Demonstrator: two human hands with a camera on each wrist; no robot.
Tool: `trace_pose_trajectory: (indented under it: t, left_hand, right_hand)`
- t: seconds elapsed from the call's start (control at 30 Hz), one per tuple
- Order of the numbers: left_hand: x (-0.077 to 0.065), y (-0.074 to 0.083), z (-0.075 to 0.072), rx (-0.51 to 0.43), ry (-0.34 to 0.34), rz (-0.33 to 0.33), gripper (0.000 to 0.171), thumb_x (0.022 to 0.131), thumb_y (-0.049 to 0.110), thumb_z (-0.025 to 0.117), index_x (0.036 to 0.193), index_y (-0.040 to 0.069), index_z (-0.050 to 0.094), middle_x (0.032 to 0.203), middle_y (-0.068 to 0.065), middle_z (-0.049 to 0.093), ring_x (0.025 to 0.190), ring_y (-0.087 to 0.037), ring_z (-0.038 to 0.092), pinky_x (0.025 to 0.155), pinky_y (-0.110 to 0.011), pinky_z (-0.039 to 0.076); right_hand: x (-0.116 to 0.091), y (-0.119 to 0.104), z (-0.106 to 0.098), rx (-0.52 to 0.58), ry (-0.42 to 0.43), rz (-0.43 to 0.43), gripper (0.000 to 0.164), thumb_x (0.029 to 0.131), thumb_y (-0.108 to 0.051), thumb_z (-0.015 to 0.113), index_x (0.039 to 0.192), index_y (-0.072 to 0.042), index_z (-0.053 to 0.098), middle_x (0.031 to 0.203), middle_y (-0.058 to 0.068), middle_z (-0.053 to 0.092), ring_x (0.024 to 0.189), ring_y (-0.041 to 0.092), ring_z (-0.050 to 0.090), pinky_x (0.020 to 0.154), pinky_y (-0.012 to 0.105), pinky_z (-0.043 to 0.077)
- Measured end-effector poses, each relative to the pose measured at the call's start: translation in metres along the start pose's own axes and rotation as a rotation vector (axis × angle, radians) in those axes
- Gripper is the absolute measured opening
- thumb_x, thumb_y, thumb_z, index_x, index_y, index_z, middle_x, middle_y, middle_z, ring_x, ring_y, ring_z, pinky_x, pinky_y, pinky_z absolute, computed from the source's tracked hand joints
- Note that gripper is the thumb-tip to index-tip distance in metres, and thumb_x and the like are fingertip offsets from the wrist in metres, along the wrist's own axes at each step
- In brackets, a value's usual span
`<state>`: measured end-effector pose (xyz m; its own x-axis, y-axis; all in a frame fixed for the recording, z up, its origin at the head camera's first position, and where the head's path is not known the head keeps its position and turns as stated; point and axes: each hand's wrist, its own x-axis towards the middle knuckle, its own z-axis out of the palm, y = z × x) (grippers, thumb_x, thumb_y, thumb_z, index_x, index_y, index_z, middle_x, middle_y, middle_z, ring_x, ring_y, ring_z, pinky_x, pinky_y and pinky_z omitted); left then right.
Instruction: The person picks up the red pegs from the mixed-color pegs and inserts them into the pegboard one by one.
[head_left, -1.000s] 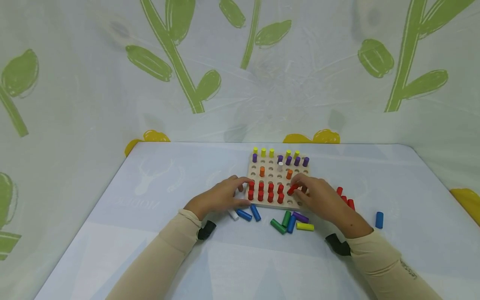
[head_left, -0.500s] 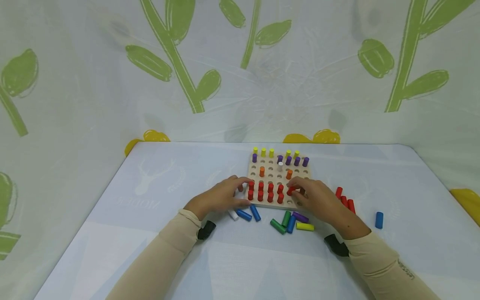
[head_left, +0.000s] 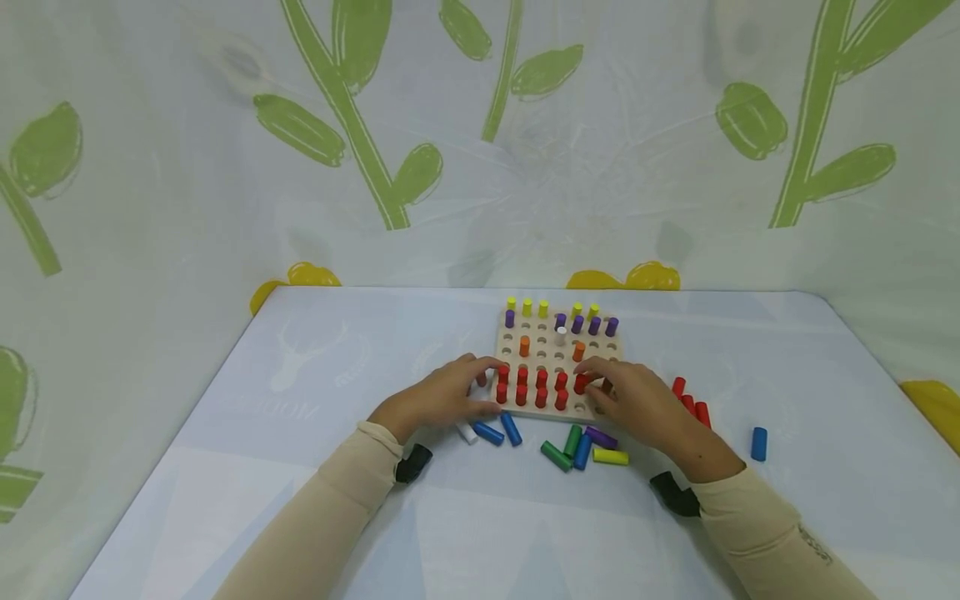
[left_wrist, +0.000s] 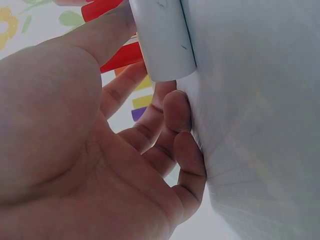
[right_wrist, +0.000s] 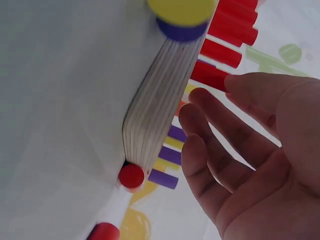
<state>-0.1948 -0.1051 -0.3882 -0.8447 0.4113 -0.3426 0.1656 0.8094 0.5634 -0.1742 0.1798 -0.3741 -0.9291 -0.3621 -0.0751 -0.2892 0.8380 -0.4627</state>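
A wooden pegboard [head_left: 542, 412] lies on the table with coloured pegs standing in its holes. At its left edge, my left hand [head_left: 444, 394] holds the board, with the thumb at the near left corner and the index finger by the red pegs. My right hand [head_left: 647, 403] reaches over the right side and pinches a red peg [head_left: 581, 384] that stands upright at the board, to the right of two rows of red pegs [head_left: 542, 388]. In the right wrist view, the thumb and index finger meet at that red peg [right_wrist: 210, 76]; the other fingers are loosely bent.
Loose pegs lie before the board: blue [head_left: 512, 429], white [head_left: 467, 432], green [head_left: 557, 456], purple [head_left: 602, 437] and yellow [head_left: 611, 457]. Several red pegs [head_left: 702, 414] lie right of the right hand, with one blue peg [head_left: 759, 444] farther right. A leaf-patterned curtain [head_left: 480, 208] hangs behind.
The right hand has brought the red peg from a tilt to upright at the board and shifted slightly left. The left hand has kept its place.
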Motion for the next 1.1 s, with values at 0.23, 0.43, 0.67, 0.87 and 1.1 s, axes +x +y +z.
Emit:
trace_pose_trajectory:
  t: [0.23, 0.43, 0.67, 0.87, 1.1]
  left_hand:
    - [0.0, 0.0, 0.001, -0.013, -0.004, 0.002, 0.069, 0.088, 0.04, 0.076, 0.149, 0.034, 0.043, 0.126, 0.0, 0.057, 0.103, -0.018, 0.055, 0.093, -0.037, 0.053]
    - [0.0, 0.0, 0.001, -0.007, 0.0, 0.003, 0.069, 0.088, 0.041, 0.075, 0.149, 0.034, 0.042, 0.125, 0.0, 0.057, 0.103, -0.017, 0.055, 0.093, -0.037, 0.053]
    - [0.001, -0.002, 0.002, -0.006, 0.002, -0.01, 0.07, 0.088, 0.041, 0.075, 0.149, 0.035, 0.041, 0.126, 0.0, 0.056, 0.103, -0.018, 0.054, 0.092, -0.036, 0.053]
    - [0.0, -0.001, 0.002, 0.0, 0.005, -0.01, 0.07, 0.089, 0.04, 0.075, 0.15, 0.034, 0.041, 0.126, 0.0, 0.056, 0.103, -0.018, 0.054, 0.091, -0.035, 0.053]
    - [0.001, -0.001, 0.002, 0.004, 0.004, -0.007, 0.07, 0.089, 0.04, 0.075, 0.15, 0.034, 0.041, 0.126, 0.0, 0.056, 0.102, -0.017, 0.055, 0.091, -0.035, 0.053]
  right_hand:
    - [-0.004, 0.005, -0.011, 0.021, 0.015, 0.032, 0.035, 0.095, -0.021, 0.07, 0.128, -0.014, 0.064, 0.104, 0.003, 0.071, 0.088, 0.018, 0.062, 0.067, 0.026, 0.055]
    - [-0.006, 0.013, -0.022, -0.003, 0.064, 0.032, 0.035, 0.094, -0.016, 0.069, 0.128, -0.012, 0.065, 0.11, 0.007, 0.071, 0.093, 0.021, 0.06, 0.075, 0.033, 0.056]
    - [-0.004, 0.024, -0.03, -0.011, 0.087, 0.047, 0.036, 0.097, -0.015, 0.066, 0.132, -0.008, 0.062, 0.112, 0.012, 0.069, 0.094, 0.024, 0.06, 0.068, 0.029, 0.053]
    - [-0.002, 0.034, -0.033, -0.023, 0.072, 0.083, 0.036, 0.098, -0.015, 0.062, 0.133, -0.008, 0.06, 0.11, 0.012, 0.068, 0.097, 0.026, 0.059, 0.074, 0.033, 0.054]
    - [-0.001, 0.042, -0.034, -0.049, 0.045, 0.11, 0.039, 0.098, -0.016, 0.062, 0.136, -0.006, 0.059, 0.116, 0.017, 0.066, 0.101, 0.029, 0.059, 0.083, 0.045, 0.056]
